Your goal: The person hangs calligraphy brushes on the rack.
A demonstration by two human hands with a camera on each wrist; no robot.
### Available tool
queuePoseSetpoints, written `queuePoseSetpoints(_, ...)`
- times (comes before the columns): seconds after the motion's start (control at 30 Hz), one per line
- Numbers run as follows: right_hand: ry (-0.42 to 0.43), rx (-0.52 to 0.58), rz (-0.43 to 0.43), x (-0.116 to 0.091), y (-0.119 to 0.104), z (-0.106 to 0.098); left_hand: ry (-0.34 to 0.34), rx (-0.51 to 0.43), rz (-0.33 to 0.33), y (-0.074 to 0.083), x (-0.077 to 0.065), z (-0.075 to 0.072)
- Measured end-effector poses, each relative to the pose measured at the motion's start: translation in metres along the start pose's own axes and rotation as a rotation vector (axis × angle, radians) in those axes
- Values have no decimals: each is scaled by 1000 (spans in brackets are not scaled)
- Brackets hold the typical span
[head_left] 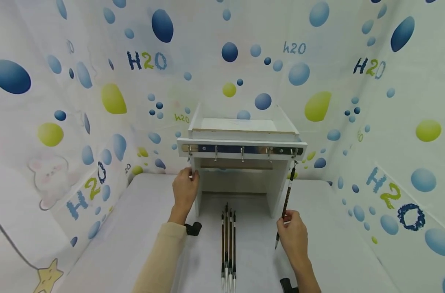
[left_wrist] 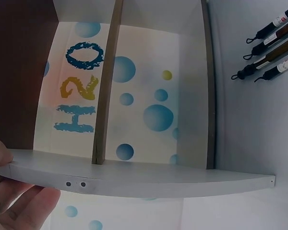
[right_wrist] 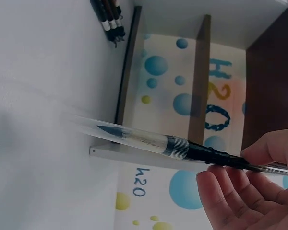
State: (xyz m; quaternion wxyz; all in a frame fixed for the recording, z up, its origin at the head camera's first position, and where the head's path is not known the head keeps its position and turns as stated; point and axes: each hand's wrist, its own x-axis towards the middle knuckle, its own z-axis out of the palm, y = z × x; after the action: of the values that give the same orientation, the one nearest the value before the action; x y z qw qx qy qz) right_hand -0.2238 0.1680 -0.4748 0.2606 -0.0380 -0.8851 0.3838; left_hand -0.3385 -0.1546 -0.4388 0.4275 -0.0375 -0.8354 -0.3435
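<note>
One brush (head_left: 286,198) lies pinched between thumb and fingers of the right hand (head_left: 294,234), the left hand (head_left: 184,190) gripping a rack (head_left: 244,143)

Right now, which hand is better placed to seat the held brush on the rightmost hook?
Probably the right hand: it holds the calligraphy brush, top at the rightmost hook. The left hand grips the left side panel, away from that hook.
</note>
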Motion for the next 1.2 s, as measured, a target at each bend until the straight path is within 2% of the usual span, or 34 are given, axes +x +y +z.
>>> queuePoseSetpoints(0.17, -5, -12, -6, 2, 9, 2, 13, -1, 13, 3, -5, 3)
queuePoseSetpoints(0.47, -4, -20, -16, 15, 21, 11, 17, -1, 16, 6, -5, 3)
queuePoseSetpoints(0.63, -23, -4, -13, 24, 21, 17, 14, 9, -1, 3, -1, 2)
queuePoseSetpoints(0.87, -14, 10, -28, 37, 19, 22, 35, 2, 27, 2, 8, 1)
queuePoseSetpoints(1.2, -22, -7, -36, 38, 26, 22, 11, 6, 13, 1, 3, 2)
